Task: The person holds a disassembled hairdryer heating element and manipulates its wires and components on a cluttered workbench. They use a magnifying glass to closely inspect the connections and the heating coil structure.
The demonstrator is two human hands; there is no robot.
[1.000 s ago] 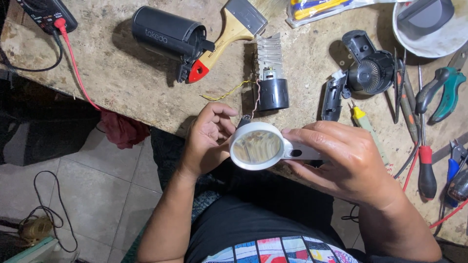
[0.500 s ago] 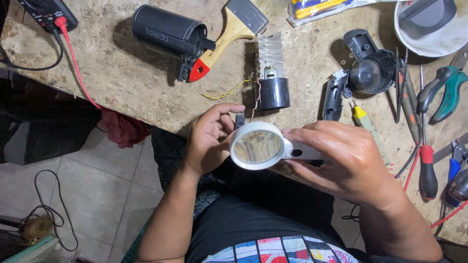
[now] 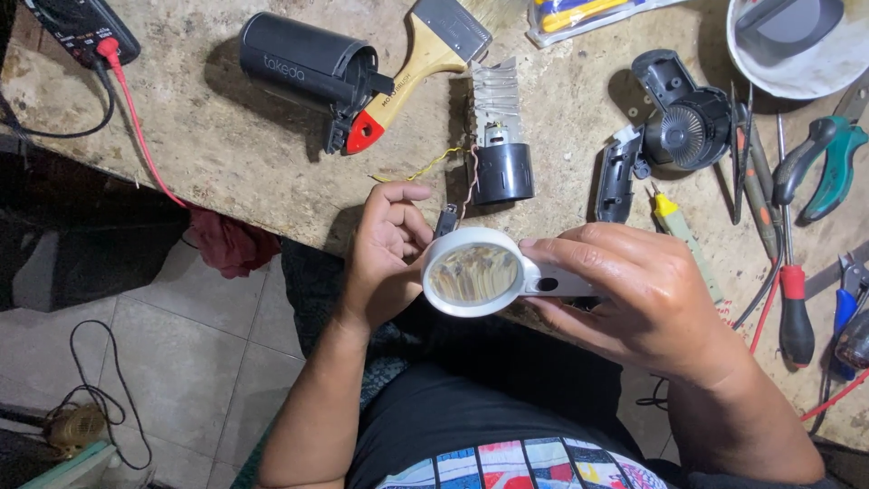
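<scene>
My right hand (image 3: 634, 294) grips the handle of a white magnifying glass (image 3: 472, 272) and holds its round lens level over the bench edge. Just left of the lens, my left hand (image 3: 387, 249) pinches a small dark part (image 3: 446, 219) that hangs on thin wires. Those wires lead up to a small motor with a black cap and a clear finned housing (image 3: 498, 136), which lies on the bench directly above the lens.
On the stone bench (image 3: 226, 154) lie a black cylinder (image 3: 303, 63), a wooden paintbrush (image 3: 425, 54), a black fan housing (image 3: 683, 122), a red-handled screwdriver (image 3: 792, 299), green pliers (image 3: 828, 163) and a multimeter (image 3: 81, 27) with a red lead. A white bowl (image 3: 797, 45) sits top right.
The lens has drifted slightly toward my left hand, whose fingers have shifted a little on the small part. Nothing else has moved.
</scene>
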